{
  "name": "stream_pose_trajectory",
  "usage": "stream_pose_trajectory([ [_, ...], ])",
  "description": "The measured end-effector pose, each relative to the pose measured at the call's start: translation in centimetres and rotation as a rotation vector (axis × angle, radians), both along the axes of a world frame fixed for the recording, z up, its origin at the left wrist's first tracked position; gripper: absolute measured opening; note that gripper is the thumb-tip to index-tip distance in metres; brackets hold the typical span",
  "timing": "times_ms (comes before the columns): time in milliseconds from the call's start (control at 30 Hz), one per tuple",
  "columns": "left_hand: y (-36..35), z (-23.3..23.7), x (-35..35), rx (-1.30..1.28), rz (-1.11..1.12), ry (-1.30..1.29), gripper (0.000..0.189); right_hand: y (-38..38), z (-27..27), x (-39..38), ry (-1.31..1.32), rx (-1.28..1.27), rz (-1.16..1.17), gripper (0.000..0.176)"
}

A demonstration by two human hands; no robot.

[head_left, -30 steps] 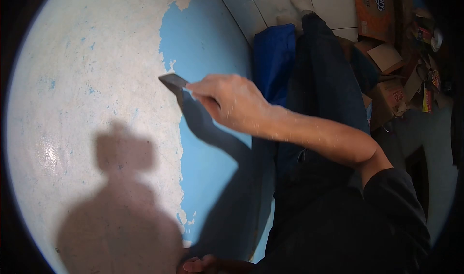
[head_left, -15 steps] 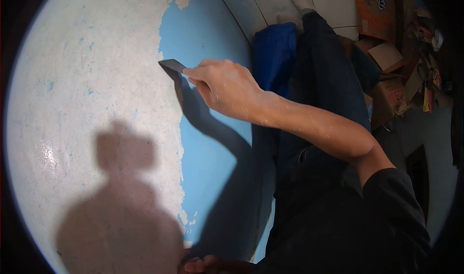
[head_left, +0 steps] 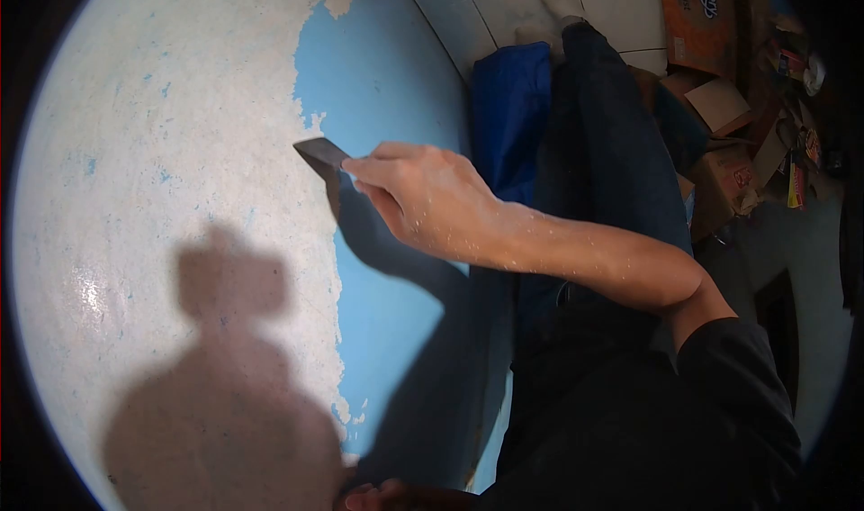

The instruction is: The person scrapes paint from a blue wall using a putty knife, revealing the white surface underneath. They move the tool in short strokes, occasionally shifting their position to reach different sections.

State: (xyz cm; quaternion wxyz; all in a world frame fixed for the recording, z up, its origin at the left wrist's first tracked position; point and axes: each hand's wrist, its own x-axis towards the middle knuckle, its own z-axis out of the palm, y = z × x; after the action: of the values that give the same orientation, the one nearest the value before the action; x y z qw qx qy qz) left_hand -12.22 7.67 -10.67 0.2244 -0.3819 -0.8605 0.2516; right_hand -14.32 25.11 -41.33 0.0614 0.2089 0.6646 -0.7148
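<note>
My right hand [head_left: 427, 196] is closed around a paint scraper [head_left: 320, 153], its handle hidden in my fingers. The triangular metal blade points left, its edge at the ragged border between light blue paint [head_left: 396, 349] and the whitish bared wall [head_left: 207, 124]. A small curl of loosened paint [head_left: 315, 120] shows just above the blade. At the bottom edge, in shadow, part of my left hand [head_left: 373, 496] is visible close to the wall. Its fingers look curled, and whatever they may hold is hidden.
A blue bag or cloth [head_left: 511, 106] lies beside my leg [head_left: 621, 124]. Cardboard boxes [head_left: 697, 25] and mixed clutter are piled at the upper right. White floor tiles [head_left: 522, 7] show near my feet. My shadow [head_left: 225, 403] falls on the wall.
My right hand and the scraper have moved a little down the image along the paint border. More whitish surface and a ragged paint flake show above the blade. The left hand has barely moved.
</note>
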Motion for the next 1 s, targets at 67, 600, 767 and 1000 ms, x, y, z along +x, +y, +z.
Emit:
stream_pose_trajectory([
  [67,0.1,0.3,0.1,-0.007,0.008,0.000,0.055,0.2,-1.8,-1.2,-0.023,0.042,-0.013,0.024],
  [600,0.4,-0.1,0.5,-0.092,0.101,0.125,0.060,0.7,0.2,-1.0,-0.007,0.016,0.007,0.024],
  [767,0.7,-0.5,0.7,-0.053,0.300,0.223,0.060,1.6,-1.5,-2.2,-0.023,0.040,0.034,0.024],
  [1000,1.0,-0.7,0.2,0.081,0.070,0.016,0.057,1.7,-1.7,-2.0,-0.071,0.023,0.042,0.023],
])
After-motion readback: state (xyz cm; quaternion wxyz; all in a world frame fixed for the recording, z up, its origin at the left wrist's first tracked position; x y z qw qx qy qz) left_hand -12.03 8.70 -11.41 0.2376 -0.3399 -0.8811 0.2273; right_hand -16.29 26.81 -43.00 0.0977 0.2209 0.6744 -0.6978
